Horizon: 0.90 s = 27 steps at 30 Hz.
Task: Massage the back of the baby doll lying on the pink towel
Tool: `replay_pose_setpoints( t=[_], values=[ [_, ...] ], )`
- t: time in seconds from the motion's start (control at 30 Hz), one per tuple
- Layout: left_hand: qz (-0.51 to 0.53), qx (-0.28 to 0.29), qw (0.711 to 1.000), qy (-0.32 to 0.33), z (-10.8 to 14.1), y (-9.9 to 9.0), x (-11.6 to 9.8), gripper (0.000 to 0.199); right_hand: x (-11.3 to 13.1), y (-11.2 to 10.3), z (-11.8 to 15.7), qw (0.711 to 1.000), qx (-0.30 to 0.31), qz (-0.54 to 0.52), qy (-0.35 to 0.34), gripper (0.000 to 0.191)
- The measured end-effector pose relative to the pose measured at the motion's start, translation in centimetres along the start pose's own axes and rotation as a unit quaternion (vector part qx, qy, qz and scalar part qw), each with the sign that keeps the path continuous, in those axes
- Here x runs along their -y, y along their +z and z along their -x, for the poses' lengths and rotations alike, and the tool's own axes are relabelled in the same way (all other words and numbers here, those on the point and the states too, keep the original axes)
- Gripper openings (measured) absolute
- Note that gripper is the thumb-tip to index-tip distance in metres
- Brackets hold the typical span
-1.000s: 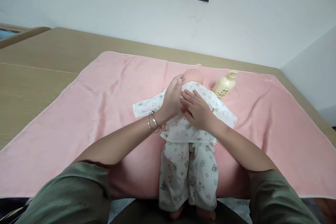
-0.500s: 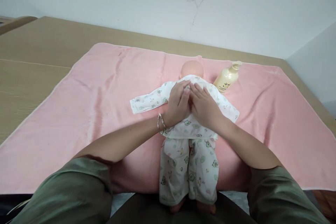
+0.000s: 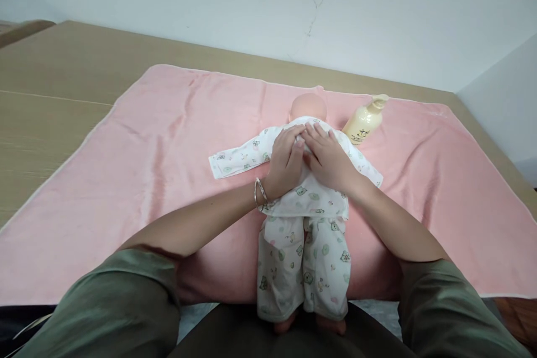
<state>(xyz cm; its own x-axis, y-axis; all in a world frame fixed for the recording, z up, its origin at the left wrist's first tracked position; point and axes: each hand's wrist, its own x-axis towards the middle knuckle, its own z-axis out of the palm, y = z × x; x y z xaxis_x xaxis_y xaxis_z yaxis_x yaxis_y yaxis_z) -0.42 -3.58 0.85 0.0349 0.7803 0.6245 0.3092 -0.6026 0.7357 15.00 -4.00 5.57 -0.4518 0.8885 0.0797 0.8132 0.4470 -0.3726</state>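
One left hand, one right hand, mine, open-palmed, resting on doll (bottle, two o'clock); any shift wants gentleness.

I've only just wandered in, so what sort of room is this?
Probably a plain indoor practice or care room, though I can't tell which. A doll in patterned clothes lies on a pink blanket over a wooden table, with a pump bottle beside it.

The face of the doll seems hidden.
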Motion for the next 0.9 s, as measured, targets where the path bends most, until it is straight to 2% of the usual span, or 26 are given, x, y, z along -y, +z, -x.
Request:
replay_pose_setpoints(
  t=[0.17, 0.37, 0.5, 0.6, 0.73, 0.9],
  values=[
    [-0.022, 0.017, 1.0, -0.008, 0.0, -0.1, 0.0, 0.05, -1.6, 0.3, -1.0, 0.996, -0.063, 0.012, 0.069, 0.066],
    [-0.037, 0.029, 0.999, -0.023, 0.1, 0.0, 0.0, 0.047, -0.4, 0.5, -0.5, 0.991, -0.057, 0.065, 0.102, 0.067],
    [-0.088, 0.058, 0.993, -0.054, -0.4, 0.1, 0.5, 0.048, -0.3, 0.6, -0.5, 0.983, -0.071, 0.099, 0.14, 0.071],
    [-0.149, 0.107, 0.98, -0.078, -1.6, -0.1, 0.9, 0.051, -0.2, 0.8, -0.2, 0.984, -0.078, 0.09, 0.13, 0.068],
    [-0.221, 0.171, 0.958, -0.061, -3.4, -0.5, 1.3, 0.042, 0.9, 0.7, 1.0, 0.989, -0.076, 0.079, 0.102, 0.062],
    [-0.296, 0.177, 0.938, -0.029, -2.6, -0.5, 0.3, 0.045, 0.6, 0.2, 0.8, 0.991, -0.07, 0.05, 0.104, 0.061]
  ],
)
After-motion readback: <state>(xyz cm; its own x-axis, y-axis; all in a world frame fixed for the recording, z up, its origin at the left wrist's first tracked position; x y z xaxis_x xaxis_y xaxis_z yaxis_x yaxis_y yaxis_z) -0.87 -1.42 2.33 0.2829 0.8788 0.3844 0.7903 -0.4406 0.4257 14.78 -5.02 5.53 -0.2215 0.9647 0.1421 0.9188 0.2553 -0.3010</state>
